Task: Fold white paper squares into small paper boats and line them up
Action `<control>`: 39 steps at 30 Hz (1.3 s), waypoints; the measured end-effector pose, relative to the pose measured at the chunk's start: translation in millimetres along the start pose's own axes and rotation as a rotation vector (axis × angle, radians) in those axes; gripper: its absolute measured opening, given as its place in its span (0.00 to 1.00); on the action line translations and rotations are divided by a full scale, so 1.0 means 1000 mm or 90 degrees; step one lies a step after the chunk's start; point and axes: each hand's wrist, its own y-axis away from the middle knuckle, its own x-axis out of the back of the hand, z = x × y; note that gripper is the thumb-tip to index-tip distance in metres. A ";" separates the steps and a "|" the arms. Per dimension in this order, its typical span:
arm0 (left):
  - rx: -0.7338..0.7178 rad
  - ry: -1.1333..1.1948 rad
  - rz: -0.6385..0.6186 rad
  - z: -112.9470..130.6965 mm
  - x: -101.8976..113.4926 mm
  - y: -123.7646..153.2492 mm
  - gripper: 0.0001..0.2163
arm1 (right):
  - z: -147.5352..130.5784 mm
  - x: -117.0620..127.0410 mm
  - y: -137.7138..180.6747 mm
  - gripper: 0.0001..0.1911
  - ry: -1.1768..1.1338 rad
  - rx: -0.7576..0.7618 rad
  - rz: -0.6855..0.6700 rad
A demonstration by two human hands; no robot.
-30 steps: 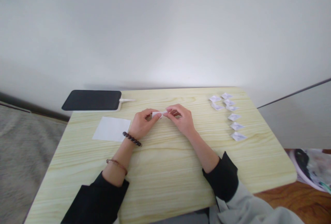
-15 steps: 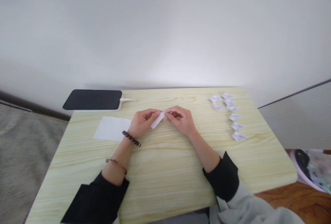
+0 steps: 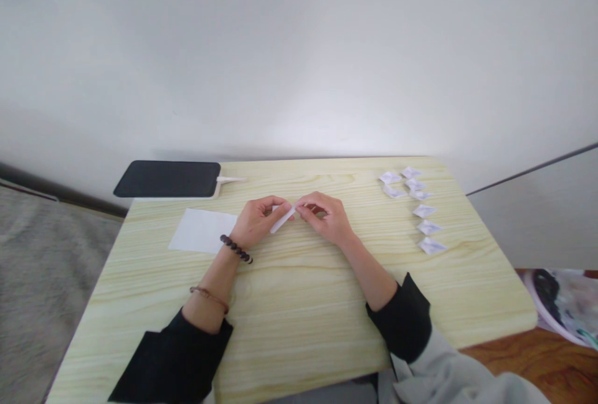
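A narrow strip of folded white paper (image 3: 281, 220) is held above the middle of the table, slanting down toward the left. My left hand (image 3: 259, 220) pinches it between thumb and fingers. At the strip's upper end, my right hand (image 3: 323, 214) is closed in a pinch on it, the fingertips of both hands close together. Part of the paper is hidden behind my left fingers. A flat white paper sheet (image 3: 200, 231) lies left of my left hand, its right edge partly covered by that hand.
Several small folded paper boats (image 3: 424, 211) stand on the right side of the wood-grain table (image 3: 303, 317). A dark-screened phone or tablet (image 3: 168, 178) with a white cable (image 3: 232, 179) lies at the back left. Behind the table is a white wall (image 3: 299, 68).
The folded paper has tilted and now shows a thinner face. My right fingertips have moved slightly left, nearer my left hand. Other things stay put.
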 end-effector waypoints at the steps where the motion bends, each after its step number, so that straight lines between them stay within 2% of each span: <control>1: -0.002 -0.003 -0.002 0.000 0.000 0.000 0.18 | 0.000 0.000 0.000 0.08 0.007 0.006 -0.006; 10: -0.054 -0.089 0.010 -0.001 0.002 -0.001 0.18 | -0.001 0.003 0.000 0.08 0.000 0.045 -0.040; 14: -0.070 -0.159 0.054 0.000 -0.002 0.000 0.17 | 0.001 0.003 -0.001 0.07 0.015 -0.027 -0.008; 17: -0.121 -0.206 0.095 0.001 -0.006 0.000 0.15 | 0.004 0.002 -0.003 0.10 0.047 -0.090 -0.006; 20: -0.200 -0.236 0.107 0.001 -0.010 -0.001 0.12 | 0.005 0.001 -0.004 0.14 0.089 -0.088 -0.049; 24: -0.262 -0.256 0.114 -0.002 -0.011 -0.001 0.12 | 0.005 0.001 -0.004 0.14 0.088 -0.078 -0.070; 35: -0.117 -0.184 0.105 0.004 -0.012 0.001 0.13 | 0.007 -0.002 -0.002 0.14 0.111 -0.049 -0.057; 39: -0.088 -0.070 0.139 -0.004 -0.012 -0.003 0.14 | 0.008 -0.001 -0.002 0.14 0.102 -0.067 0.018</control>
